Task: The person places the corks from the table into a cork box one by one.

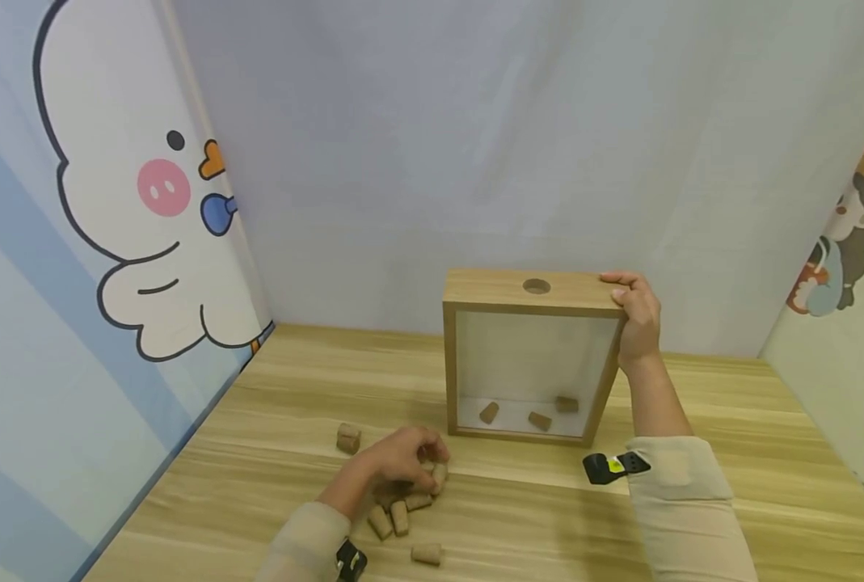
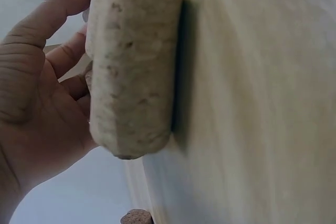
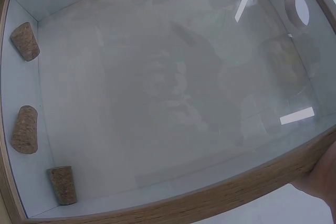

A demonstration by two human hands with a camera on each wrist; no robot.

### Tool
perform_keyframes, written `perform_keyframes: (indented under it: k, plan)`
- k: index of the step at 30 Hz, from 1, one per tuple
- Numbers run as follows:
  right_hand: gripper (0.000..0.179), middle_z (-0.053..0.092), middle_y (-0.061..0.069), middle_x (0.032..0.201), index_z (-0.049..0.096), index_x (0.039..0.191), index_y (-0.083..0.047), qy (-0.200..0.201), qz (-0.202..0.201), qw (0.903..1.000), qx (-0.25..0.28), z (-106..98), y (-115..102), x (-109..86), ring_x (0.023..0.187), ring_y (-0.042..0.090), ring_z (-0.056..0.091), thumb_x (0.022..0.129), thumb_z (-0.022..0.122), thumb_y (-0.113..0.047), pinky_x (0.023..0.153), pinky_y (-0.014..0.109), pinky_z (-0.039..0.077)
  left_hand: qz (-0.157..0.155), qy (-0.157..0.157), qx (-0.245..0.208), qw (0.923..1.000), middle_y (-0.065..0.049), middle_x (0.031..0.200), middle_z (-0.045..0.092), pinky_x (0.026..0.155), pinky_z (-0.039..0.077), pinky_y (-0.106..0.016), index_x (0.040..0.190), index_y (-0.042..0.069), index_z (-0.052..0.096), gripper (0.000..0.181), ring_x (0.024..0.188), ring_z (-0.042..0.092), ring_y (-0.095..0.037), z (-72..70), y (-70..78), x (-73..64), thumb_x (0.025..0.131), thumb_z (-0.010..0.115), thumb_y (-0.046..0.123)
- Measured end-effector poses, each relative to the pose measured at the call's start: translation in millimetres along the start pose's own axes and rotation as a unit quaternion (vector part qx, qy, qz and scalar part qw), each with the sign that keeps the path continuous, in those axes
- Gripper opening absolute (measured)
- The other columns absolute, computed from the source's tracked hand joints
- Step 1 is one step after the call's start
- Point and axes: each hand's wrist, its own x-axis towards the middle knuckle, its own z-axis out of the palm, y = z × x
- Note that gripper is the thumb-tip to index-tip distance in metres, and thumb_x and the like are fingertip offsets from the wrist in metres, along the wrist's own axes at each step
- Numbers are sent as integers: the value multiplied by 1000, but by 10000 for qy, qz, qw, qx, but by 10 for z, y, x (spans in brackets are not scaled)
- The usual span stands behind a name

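The hands both grip: the left hand (image 1: 402, 457), nearer, curls thumb and fingers round a cork (image 1: 440, 475); the right hand (image 1: 638, 315) holds the wooden box (image 1: 452, 372) at its top right corner. A lone cork (image 1: 426, 554) lies nearest on the bench (image 1: 533, 517), with loose corks (image 1: 399, 518) just beyond. Farther off, the box stands upright, three corks (image 1: 539, 421) inside at the bottom, a round hole (image 1: 537, 286) in its top. Behind hangs a pale curtain (image 1: 373, 162).

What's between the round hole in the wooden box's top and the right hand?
Nothing but bare wood: in the head view, the top of the box is uncovered from the hole to the right hand.
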Motion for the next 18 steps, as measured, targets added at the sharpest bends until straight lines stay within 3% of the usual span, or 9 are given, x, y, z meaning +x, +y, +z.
perform_keyframes:
  k: [8, 13, 18]
  plan:
    - [30, 54, 4, 97, 65, 87, -19, -5, -56, 10000, 37, 5, 10, 5, 84, 18, 46, 80, 37, -9, 73, 34, 32, -14, 208, 80, 9998, 2, 87, 58, 73, 46, -29, 94, 11, 65, 31, 82, 54, -17, -1, 7, -13, 68, 80, 6]
    - [30, 54, 4, 97, 65, 86, -19, 8, -75, 10000, 40, 8, 13, 3, 85, 18, 46, 80, 38, -10, 73, 34, 32, 156, 496, -210, 9984, 0, 86, 59, 66, 50, -28, 96, 9, 64, 30, 77, 57, -16, -35, 67, -30, 68, 75, 2]
    - [31, 55, 3, 98, 66, 86, -19, 2, -126, 9999, 59, 2, 22, 10, 85, 18, 46, 79, 38, -9, 72, 33, 32, 384, 670, -712, 9945, -4, 91, 58, 66, 50, -27, 99, 3, 64, 30, 77, 59, -18, -68, 233, -42, 71, 73, -3]
